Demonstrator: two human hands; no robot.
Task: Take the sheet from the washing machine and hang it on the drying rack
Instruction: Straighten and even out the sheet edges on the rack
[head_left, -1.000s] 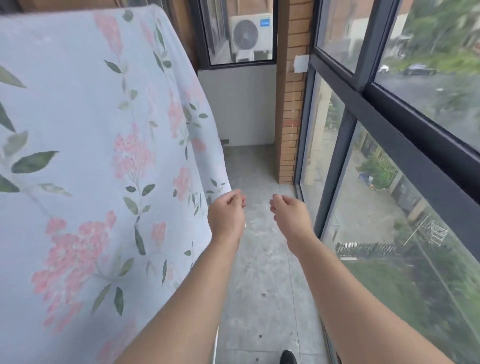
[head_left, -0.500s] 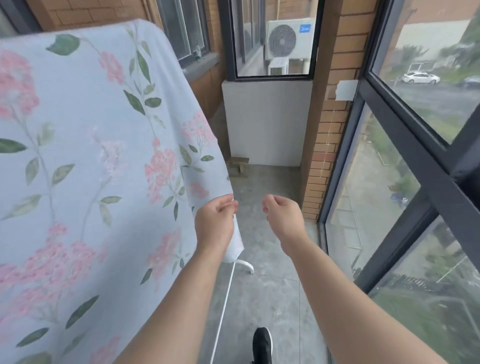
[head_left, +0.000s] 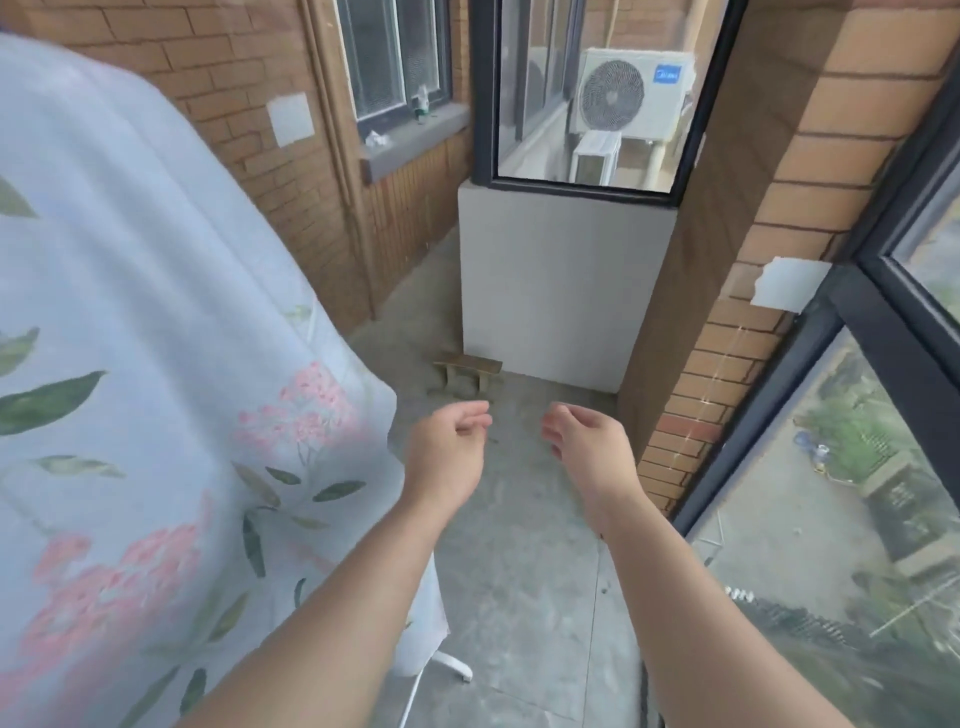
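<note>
A pale blue sheet printed with pink flowers and green leaves hangs draped over the drying rack and fills the left half of the view. Only a white foot of the drying rack shows below the sheet's lower corner. My left hand hovers just right of the sheet's edge, fingers loosely curled, holding nothing. My right hand hangs beside it over the floor, also loosely curled and empty. The washing machine is out of view.
A narrow balcony with a grey concrete floor runs ahead. Brick wall stands at the left, a brick pillar and dark-framed windows at the right. A small wooden stool sits by the white low wall.
My left hand has let go of the sheet's edge and now hangs free of it. The view has tilted up toward the end of the balcony.
</note>
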